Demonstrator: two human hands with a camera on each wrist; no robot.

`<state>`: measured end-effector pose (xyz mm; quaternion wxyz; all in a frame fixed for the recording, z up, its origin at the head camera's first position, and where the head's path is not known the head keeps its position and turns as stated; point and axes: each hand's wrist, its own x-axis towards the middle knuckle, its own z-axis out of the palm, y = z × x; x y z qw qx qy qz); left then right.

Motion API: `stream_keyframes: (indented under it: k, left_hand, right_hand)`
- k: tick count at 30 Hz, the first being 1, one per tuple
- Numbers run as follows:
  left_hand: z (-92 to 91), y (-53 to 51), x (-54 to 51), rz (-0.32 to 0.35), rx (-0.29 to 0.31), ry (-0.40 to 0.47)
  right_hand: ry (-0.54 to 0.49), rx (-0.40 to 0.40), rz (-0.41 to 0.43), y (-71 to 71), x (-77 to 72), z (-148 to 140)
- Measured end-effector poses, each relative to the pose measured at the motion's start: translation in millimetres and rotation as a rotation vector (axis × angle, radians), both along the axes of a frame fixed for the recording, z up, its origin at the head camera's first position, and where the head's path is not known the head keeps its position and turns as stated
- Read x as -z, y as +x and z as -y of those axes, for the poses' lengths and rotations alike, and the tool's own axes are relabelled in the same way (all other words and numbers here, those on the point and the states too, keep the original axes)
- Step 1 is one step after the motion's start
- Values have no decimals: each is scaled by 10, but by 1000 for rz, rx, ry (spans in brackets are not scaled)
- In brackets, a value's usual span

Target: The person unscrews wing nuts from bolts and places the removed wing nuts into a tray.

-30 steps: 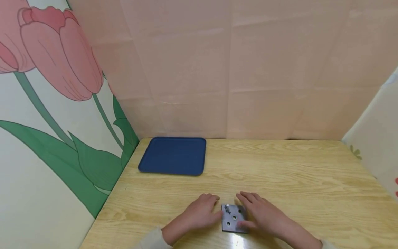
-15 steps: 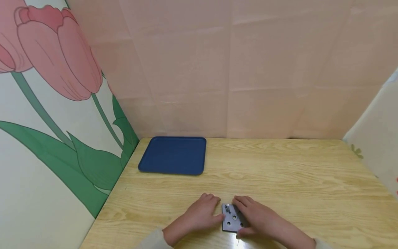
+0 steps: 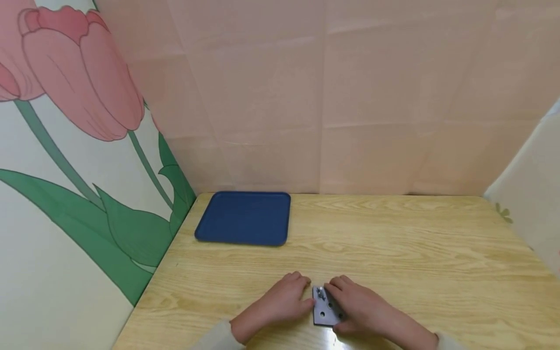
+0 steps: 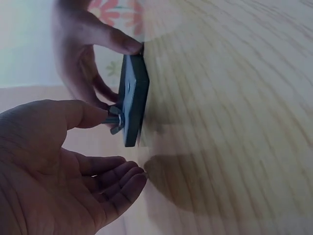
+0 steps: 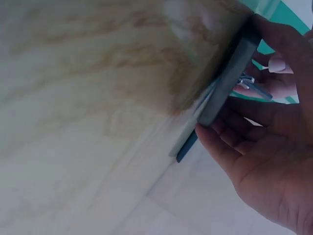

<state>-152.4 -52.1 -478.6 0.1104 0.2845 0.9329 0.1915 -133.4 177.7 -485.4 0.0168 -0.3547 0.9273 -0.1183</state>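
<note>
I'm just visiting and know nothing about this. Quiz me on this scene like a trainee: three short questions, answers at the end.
1. True or false: the right hand grips the gray holed plate.
2. Seen from the person's side, where is the blue tray?
A) Under the plate
B) Nearer, right of the plate
C) Farther off, left of the plate
3. Fill the gap: in the head view, a ____ sits near the plate's far left corner.

Key: 1. True. 2. C. 3. wing nut.
</note>
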Motion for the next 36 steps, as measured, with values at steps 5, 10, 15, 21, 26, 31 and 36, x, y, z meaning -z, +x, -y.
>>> stream_keyframes:
  k: [5, 10, 15, 21, 26, 31, 36]
  left_hand:
    - [23, -27, -20, 26, -31, 40]
    - [64, -99, -93, 172, -68, 175]
    - [112, -189, -205, 357, -139, 364]
    - [127, -265, -289, 603, -239, 613]
    - [114, -304, -280, 676, -288, 754]
    - [114, -329, -292, 723, -293, 807]
    - [104, -347, -320, 748, -311, 816]
  right_hand:
    - [-16, 77, 4, 15, -46, -10]
    - [-74, 147, 3, 25, -125, -8]
    - [-119, 182, -31, 7, -205, 12]
    - [-174, 198, -93, -26, -269, 31]
    - [-207, 216, -113, -39, -297, 76]
    - [-233, 216, -138, -55, -318, 102]
    - [-274, 209, -140, -90, -298, 113]
